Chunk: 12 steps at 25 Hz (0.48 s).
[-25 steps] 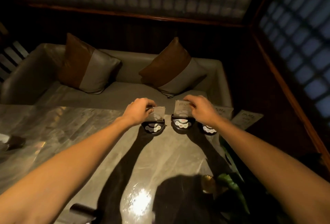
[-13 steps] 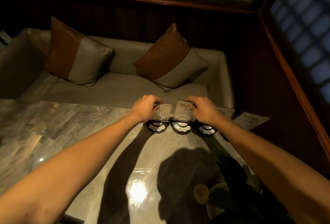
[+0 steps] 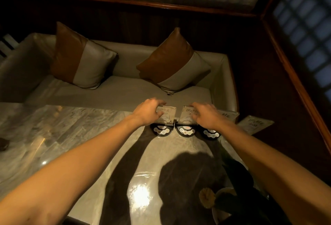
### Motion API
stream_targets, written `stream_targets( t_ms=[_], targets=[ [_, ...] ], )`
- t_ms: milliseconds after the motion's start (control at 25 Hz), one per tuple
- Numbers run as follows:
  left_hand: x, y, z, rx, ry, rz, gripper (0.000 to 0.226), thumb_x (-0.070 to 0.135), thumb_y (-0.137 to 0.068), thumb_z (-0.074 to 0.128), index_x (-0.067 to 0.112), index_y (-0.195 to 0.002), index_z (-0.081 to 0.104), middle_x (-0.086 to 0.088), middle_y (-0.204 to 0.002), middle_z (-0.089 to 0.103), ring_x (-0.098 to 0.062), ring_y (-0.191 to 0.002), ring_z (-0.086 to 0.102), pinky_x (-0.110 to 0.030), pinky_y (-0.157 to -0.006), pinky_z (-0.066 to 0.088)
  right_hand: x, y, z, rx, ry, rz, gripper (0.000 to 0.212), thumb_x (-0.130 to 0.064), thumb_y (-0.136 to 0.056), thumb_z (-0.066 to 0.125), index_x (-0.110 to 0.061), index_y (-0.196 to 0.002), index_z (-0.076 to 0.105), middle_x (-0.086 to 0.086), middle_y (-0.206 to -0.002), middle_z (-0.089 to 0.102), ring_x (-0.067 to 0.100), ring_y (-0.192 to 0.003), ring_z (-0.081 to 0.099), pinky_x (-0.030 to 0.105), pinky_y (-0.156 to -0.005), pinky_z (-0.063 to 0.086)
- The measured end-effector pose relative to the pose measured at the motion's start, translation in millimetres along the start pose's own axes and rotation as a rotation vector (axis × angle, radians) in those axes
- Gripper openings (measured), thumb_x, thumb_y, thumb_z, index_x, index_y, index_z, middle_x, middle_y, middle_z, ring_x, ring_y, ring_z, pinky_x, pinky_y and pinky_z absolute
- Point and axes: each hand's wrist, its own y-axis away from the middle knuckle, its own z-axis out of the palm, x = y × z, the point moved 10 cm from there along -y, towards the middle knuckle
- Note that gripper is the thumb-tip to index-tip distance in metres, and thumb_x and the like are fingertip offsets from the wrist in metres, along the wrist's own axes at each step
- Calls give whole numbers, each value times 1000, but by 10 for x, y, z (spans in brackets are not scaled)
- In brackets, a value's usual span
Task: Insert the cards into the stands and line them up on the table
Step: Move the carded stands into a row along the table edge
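Where marble table (image 3: 75, 135) gleams, both hands' fingers seemingly gripping flat glossy cards in rounded black stands (image 3: 162, 131).

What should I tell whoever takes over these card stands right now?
Left hand: fingers gripping the card in the leftmost stand.
Right hand: fingers on the card in the middle stand.
Third stand, with a card, sits on the right; all three are side by side at the marble table's far edge.
A loose card lies flat at the far right.
Left: square up the row; no spare stand shows for the loose card.
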Motion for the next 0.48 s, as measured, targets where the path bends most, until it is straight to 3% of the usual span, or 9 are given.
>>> stream_targets(
  t_ms=[80, 200, 480],
  targets=[
    [-38, 159, -110, 10, -40, 22, 55, 30, -94, 63, 22, -146, 47, -7, -143, 53, -26, -131, 50, -44, -107, 44, -112, 56, -45, -10, 139, -15, 50, -38, -96, 55, -20, -142, 45, 11, -130, 62, 32, -125, 54, 53, -115, 29],
    [-153, 539, -329, 58, -127, 36, 62, 40, -94, 60, 24, -150, 39, -6, -153, 43, -26, -139, 43, -45, -112, 39, -469, 261, -205, 63, 155, -35, 67, -44, -94, 56, -19, -153, 33, 13, -155, 42, 33, -146, 32, 58, -122, 13],
    [-649, 1953, -651, 233, -152, -21, 64, 56, -94, 50, 32, -151, 35, -2, -158, 37, -24, -149, 28, -50, -120, 21, -1863, 1009, 28, 198, -38, -145, 79, -60, -94, 49, -23, -158, 23, 11, -168, 16, 29, -156, 9, 54, -125, 9]
  ],
)
